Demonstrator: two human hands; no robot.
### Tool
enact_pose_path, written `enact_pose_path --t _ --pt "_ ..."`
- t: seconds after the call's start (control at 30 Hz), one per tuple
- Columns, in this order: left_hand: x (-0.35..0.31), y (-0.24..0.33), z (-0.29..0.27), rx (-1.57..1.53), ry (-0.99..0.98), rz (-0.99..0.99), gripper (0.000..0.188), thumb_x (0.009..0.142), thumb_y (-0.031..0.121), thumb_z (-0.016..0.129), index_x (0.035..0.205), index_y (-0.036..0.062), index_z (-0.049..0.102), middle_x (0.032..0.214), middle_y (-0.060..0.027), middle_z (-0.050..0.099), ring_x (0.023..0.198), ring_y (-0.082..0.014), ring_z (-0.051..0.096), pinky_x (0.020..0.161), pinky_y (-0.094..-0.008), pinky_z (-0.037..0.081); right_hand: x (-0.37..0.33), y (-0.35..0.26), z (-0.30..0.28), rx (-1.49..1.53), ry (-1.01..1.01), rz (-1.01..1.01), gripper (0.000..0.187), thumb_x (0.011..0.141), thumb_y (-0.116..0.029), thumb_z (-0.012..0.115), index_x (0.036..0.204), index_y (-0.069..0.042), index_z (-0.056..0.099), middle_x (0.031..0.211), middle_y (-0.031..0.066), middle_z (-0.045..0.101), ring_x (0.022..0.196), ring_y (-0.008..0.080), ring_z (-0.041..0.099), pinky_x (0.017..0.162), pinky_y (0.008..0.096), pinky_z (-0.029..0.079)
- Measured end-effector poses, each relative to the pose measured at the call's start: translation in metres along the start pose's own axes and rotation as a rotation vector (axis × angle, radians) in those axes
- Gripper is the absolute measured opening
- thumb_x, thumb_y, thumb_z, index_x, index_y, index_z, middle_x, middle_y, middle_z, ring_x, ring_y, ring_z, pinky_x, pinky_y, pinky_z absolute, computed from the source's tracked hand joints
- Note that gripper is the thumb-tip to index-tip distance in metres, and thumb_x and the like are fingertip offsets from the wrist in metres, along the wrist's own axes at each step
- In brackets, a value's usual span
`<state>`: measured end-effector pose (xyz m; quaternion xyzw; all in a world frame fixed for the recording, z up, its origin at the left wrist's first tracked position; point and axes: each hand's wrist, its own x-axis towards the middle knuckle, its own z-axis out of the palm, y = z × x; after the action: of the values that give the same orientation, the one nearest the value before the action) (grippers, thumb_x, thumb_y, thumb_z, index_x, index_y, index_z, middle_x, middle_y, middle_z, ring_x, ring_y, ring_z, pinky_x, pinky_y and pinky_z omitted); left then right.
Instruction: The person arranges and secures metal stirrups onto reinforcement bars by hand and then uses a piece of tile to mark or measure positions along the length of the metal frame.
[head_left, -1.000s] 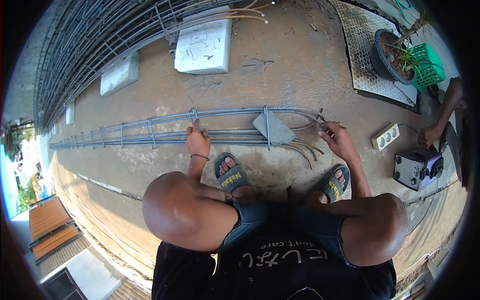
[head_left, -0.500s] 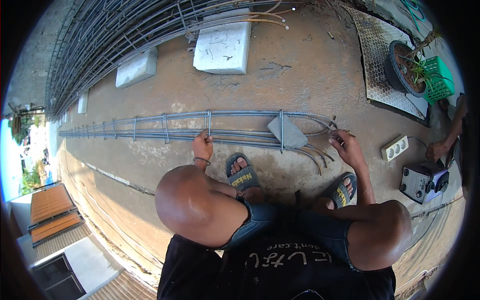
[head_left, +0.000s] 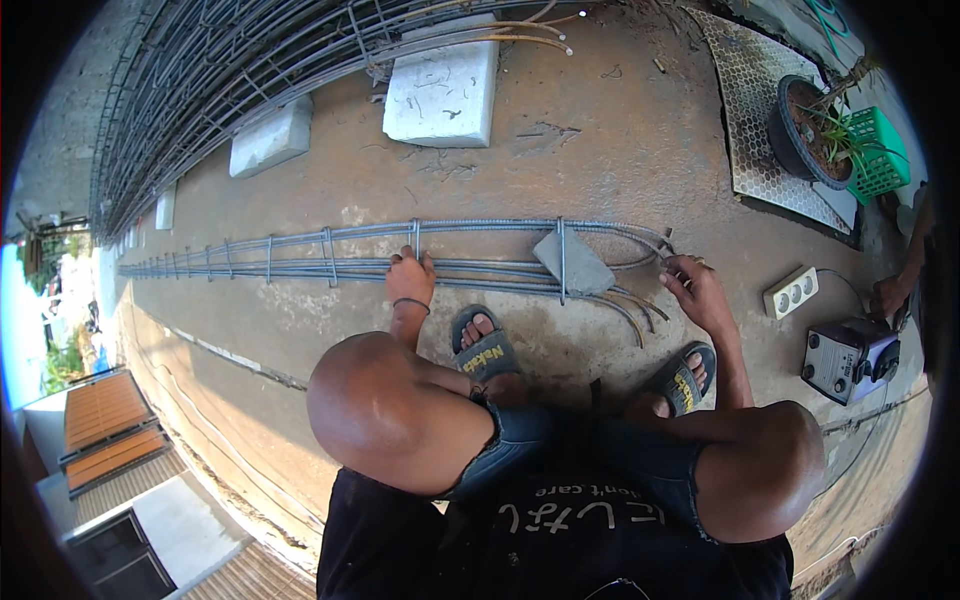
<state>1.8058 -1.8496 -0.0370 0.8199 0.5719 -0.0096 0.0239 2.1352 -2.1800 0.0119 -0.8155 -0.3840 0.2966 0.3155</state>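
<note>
Rebar bundle (head_left: 300, 262) lies flat on the dirt ground (head_left: 620, 130), long axis running left-right right in front of the squatting person, left hand (head_left: 410, 280) pressed down palm-flat on its middle, right hand (head_left: 695, 290) curled around the bent ends (head_left: 640, 300) at the right.

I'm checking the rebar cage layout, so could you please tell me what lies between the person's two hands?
In the head view, between the left hand and right hand, a flat grey concrete piece rests on the rebar bundle, beside an upright tie.
</note>
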Motion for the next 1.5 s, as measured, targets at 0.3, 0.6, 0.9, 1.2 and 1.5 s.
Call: enact_pose_path --t 0.3,0.6,0.9,1.2,1.5 --pt "0.045 -0.016 0.018 -0.3 -0.167 0.06 0.021 0.074 0.019 0.063 0.089 0.0042 0.065 0.079 -0.0246 0.064 0.078 -0.0408 0.064 0.072 -0.0492 0.051 -0.001 0.003 0.003 0.004 -0.008 -0.017 0.027 0.084 -0.019 0.066 0.102 0.0 0.062 0.081 0.0168 0.065 0.071 0.0299 0.063 0.066 0.0382 0.049" --pt "0.044 -0.02 0.022 -0.301 0.208 -0.101 0.016 0.071 0.011 0.058 0.085 0.0055 0.065 0.073 -0.0198 0.065 0.075 -0.0372 0.064 0.069 -0.0457 0.049 -0.001 0.003 -0.001 -0.038 -0.017 -0.002 0.026 0.084 -0.019 0.066 0.101 0.0 0.062 0.081 0.0168 0.065 0.072 0.0306 0.063 0.067 0.039 0.048" --pt "0.062 -0.035 0.038 -0.524 -0.058 -0.153 0.022 0.071 0.013 0.062 0.09 0.0037 0.066 0.076 -0.0171 0.067 0.072 -0.0298 0.066 0.069 -0.0391 0.049 0.002 -0.009 -0.001 -0.048 -0.025 -0.019 0.027 0.084 -0.02 0.065 0.101 0.001 0.061 0.083 0.019 0.065 0.074 0.0329 0.062 0.068 0.0401 0.048" --pt "0.069 -0.04 0.003 -1.332 -0.394 -0.423 0.013 0.075 0.009 0.069 0.086 0.0026 0.065 0.081 -0.0071 0.069 0.065 -0.0148 0.063 0.051 -0.0258 0.048 -0.001 0.0 -0.001 -0.034 -0.026 -0.006 0.026 0.085 -0.021 0.065 0.1 0.0 0.061 0.081 0.0183 0.065 0.073 0.0334 0.062 0.067 0.0405 0.048" --pt "0.088 -0.061 -0.005 -1.585 -0.775 -0.463 0.034 0.081 0.028 0.074 0.099 0.0017 0.062 0.092 -0.0101 0.069 0.067 -0.012 0.061 0.048 -0.0243 0.042 -0.001 0.0 0.003 -0.028 -0.043 0.031 0.029 0.084 -0.021 0.065 0.106 -0.001 0.062 0.089 0.0197 0.066 0.077 0.0333 0.064 0.07 0.0397 0.049"
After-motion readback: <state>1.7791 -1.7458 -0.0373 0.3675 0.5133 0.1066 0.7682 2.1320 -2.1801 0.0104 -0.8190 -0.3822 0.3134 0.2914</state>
